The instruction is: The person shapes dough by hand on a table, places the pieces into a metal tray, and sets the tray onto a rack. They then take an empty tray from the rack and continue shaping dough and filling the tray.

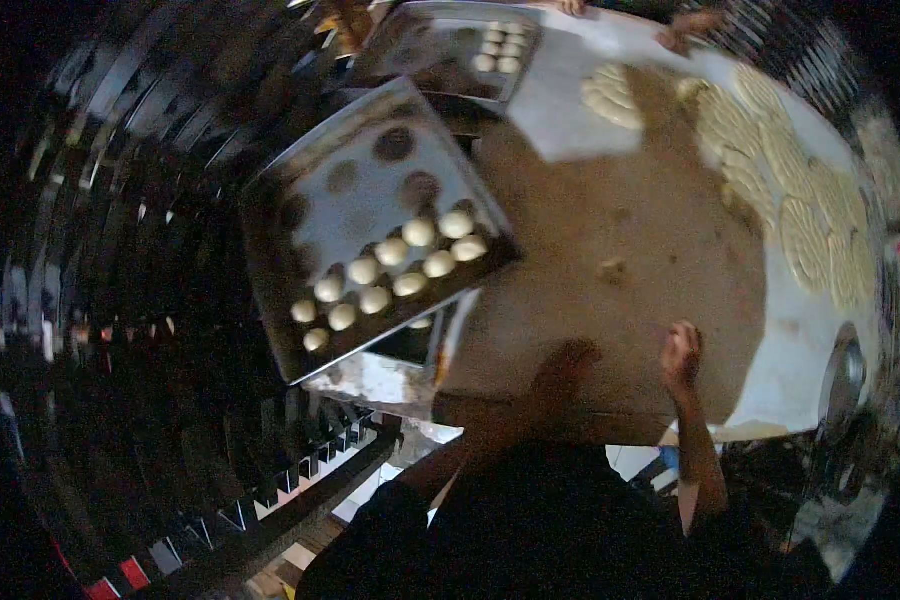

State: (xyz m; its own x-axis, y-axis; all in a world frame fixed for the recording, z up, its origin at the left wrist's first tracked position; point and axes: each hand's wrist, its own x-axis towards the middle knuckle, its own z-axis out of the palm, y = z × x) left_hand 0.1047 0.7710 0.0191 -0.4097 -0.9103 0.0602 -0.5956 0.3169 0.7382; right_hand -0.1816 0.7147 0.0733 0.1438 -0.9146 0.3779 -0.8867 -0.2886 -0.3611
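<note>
My right hand point(682, 350) is over the near part of the table point(610, 220), its fingers curled in; what they hold, if anything, is hidden. In the shadow to its left, my left hand point(568, 362) is dark and smeared, so its fingers cannot be made out. Beyond both hands lies a small scrap of dough point(611, 268). A metal baking tray point(340, 180) stands tilted to the left of my hands, with two rows of pale dough balls point(391, 251) along its near side.
Another tray point(440, 50) with dough balls is at the back. Sliced-looking dough pieces point(805, 240) cover the table's right side, and a similar piece point(611, 97) lies farther back. Another person's hands point(690, 30) show at the far edge. A round metal object point(848, 368) sits at right.
</note>
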